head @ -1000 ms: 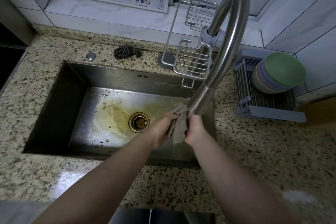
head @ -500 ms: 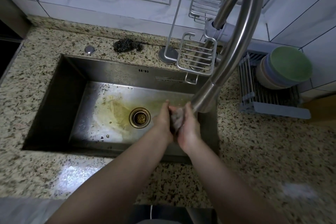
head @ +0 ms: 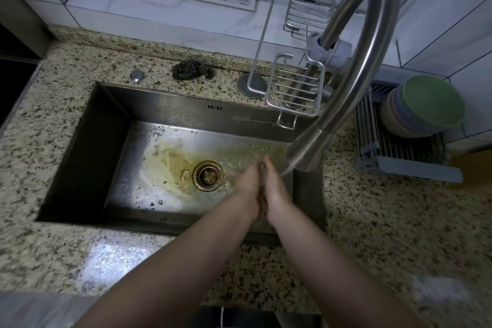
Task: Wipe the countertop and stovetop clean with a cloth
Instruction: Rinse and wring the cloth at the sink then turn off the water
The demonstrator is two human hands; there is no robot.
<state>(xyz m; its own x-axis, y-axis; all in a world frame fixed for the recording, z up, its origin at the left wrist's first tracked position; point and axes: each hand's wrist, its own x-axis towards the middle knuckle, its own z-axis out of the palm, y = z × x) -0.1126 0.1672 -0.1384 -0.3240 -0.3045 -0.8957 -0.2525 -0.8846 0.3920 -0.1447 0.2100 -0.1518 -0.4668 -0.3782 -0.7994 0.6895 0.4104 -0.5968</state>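
A: Far left, speckled countertop [head: 48, 125]. Round metal plug [head: 137, 75], then dark scouring pad [head: 192, 71] on the back ledge.
B: Sink [head: 87, 146]?
A: Steel, stained yellow around the drain [head: 208, 175].
B: Hands?
A: Over the basin, right of the drain. Left hand [head: 246, 189] and right hand [head: 277, 190] pressed palm to palm, fingers fairly straight, close together. Cloth [head: 262, 168] sandwiched between them, only a dark sliver visible.
B: Further right?
A: Wire rack [head: 294, 93], faucet [head: 346, 82] with spout just beside the fingertips, water stream [head: 286, 170]. Stacked bowls [head: 423, 106] on a grey drying rack [head: 399, 152].
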